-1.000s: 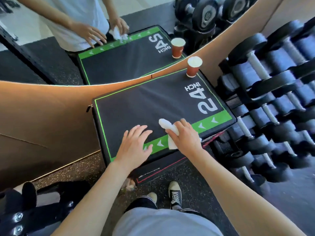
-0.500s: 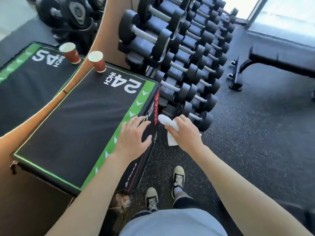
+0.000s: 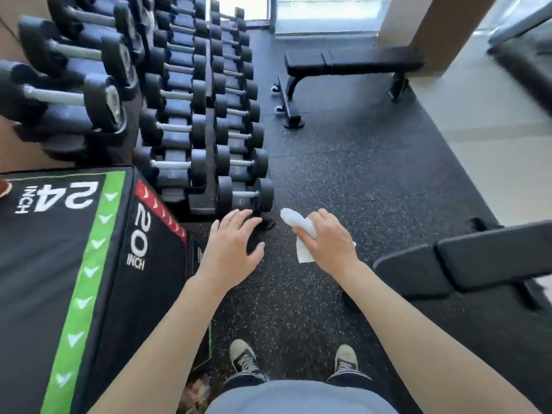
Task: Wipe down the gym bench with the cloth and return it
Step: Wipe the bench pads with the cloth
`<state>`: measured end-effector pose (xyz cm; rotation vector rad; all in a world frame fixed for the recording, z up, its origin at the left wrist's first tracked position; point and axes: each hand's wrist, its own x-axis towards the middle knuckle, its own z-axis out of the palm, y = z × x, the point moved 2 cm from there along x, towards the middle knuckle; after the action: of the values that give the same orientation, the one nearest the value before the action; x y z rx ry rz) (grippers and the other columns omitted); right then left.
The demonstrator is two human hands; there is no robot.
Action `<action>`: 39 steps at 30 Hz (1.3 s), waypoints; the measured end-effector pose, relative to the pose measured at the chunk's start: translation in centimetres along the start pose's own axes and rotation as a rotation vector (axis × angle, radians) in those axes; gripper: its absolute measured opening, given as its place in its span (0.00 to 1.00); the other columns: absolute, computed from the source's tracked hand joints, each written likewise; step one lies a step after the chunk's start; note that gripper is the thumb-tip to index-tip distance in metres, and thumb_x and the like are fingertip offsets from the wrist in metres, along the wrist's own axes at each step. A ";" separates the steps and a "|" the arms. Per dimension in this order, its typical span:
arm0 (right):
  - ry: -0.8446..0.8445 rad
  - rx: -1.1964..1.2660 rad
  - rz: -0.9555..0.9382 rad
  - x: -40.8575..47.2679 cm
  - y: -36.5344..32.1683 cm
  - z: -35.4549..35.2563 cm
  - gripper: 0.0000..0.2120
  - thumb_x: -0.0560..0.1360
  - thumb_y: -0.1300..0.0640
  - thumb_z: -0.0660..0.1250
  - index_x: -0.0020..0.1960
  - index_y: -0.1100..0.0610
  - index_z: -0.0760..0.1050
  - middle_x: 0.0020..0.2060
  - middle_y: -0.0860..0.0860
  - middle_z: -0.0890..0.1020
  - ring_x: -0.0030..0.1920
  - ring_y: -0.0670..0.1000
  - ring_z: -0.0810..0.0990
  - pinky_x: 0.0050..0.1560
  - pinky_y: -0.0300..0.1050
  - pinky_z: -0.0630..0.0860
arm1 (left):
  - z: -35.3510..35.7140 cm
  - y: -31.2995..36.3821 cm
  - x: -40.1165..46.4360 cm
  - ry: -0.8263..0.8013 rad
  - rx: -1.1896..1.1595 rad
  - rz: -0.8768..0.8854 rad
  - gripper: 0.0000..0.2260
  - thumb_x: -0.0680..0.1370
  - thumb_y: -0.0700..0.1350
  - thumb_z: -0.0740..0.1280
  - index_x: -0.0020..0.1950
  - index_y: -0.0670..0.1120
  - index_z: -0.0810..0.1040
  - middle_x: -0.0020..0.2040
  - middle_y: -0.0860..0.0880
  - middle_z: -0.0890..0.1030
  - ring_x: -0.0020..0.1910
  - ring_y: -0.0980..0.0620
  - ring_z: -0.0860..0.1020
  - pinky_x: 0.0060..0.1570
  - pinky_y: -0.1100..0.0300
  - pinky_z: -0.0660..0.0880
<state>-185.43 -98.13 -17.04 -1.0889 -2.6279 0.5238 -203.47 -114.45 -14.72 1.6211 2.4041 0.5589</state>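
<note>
My right hand (image 3: 330, 242) grips a white cloth (image 3: 298, 224) in the air over the rubber floor; one end sticks out past my fingers and a flap hangs below. My left hand (image 3: 231, 246) hovers beside it with fingers spread, holding nothing. A black flat gym bench (image 3: 352, 62) stands at the far end of the floor, well ahead of both hands. The padded end of a second black bench (image 3: 466, 264) reaches in from the right, close to my right hand.
A black plyo box (image 3: 59, 264) with a green stripe, marked 24 INCH and 20 INCH, fills the lower left. A long rack of black dumbbells (image 3: 197, 115) runs along the left. My two shoes (image 3: 245, 358) stand on the speckled floor (image 3: 343, 174).
The view has swung right, away from the plyo box toward the benches. Both hands have come off the box, and my right hand carried the cloth out over the floor.
</note>
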 end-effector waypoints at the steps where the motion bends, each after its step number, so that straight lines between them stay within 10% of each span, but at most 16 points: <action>1: 0.007 -0.002 0.014 -0.6 1.6 -0.7 0.17 0.82 0.40 0.64 0.54 0.54 0.76 0.48 0.48 0.75 0.49 0.52 0.75 0.43 0.45 0.67 | 0.7 1.4 0.4 -0.006 -0.003 0.012 0.26 0.78 0.58 0.63 0.74 0.49 0.76 0.75 0.48 0.74 0.77 0.44 0.68 0.72 0.36 0.69; 17: 0.031 0.023 0.061 -9.6 27.4 -11.9 0.21 0.81 0.37 0.60 0.54 0.56 0.76 0.47 0.49 0.75 0.48 0.53 0.75 0.41 0.48 0.70 | 12.8 26.1 3.2 -0.003 -0.019 0.040 0.24 0.79 0.53 0.71 0.75 0.49 0.75 0.76 0.48 0.73 0.78 0.45 0.66 0.74 0.36 0.66; 39: 0.124 -0.034 0.351 -20.1 38.0 -18.3 0.18 0.82 0.39 0.61 0.53 0.54 0.73 0.47 0.48 0.73 0.48 0.52 0.73 0.42 0.51 0.73 | 19.9 37.5 6.0 -0.102 -0.075 0.211 0.26 0.80 0.54 0.70 0.77 0.49 0.72 0.77 0.48 0.72 0.78 0.44 0.67 0.75 0.36 0.65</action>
<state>-141.11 -83.42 -18.17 -1.5534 -2.3574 0.4625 -166.75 -92.47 -17.20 1.8365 2.1293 0.5780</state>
